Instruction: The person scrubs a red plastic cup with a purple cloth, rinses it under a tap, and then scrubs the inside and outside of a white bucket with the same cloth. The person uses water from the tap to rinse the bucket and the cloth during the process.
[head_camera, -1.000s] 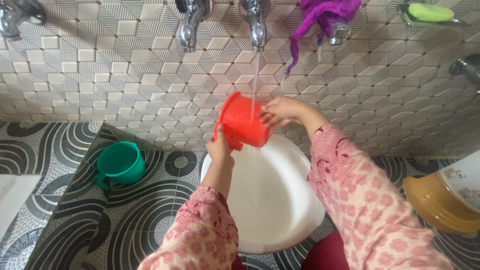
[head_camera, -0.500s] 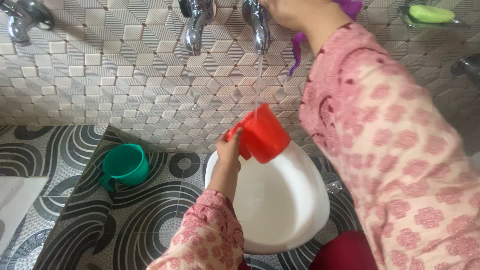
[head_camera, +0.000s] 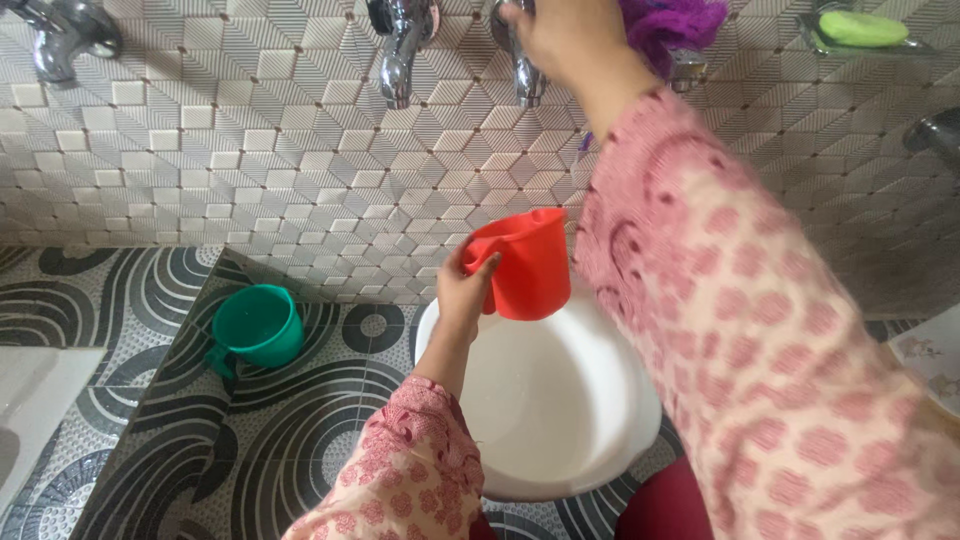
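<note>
- Here, the left hand (head_camera: 462, 292) has its fingers closed around the handle of the red mug (head_camera: 523, 262), thumb laid over the top of the grip.
- The mug hangs tilted just above the far rim of the white basin (head_camera: 600, 430), below the tap (head_camera: 524, 50) and clear of it.
- The right hand (head_camera: 560, 35) is raised to that tap, fingers wrapped over its head; no stream shows under the spout.
- To do this well, I would judge: keep the mug's mouth under the spout line and over the basin so drips land inside, and turn the tap firmly with the wrist rather than the sleeve-laden arm.
- A second tap (head_camera: 402, 45) stands just left of it on the tiled wall.
- Further out, a green mug (head_camera: 255, 328) sits on the patterned floor, well apart to the left.
- A purple scrubber (head_camera: 672, 22) hangs beside the right hand; a green soap (head_camera: 862, 27) lies on a wall dish.
</note>
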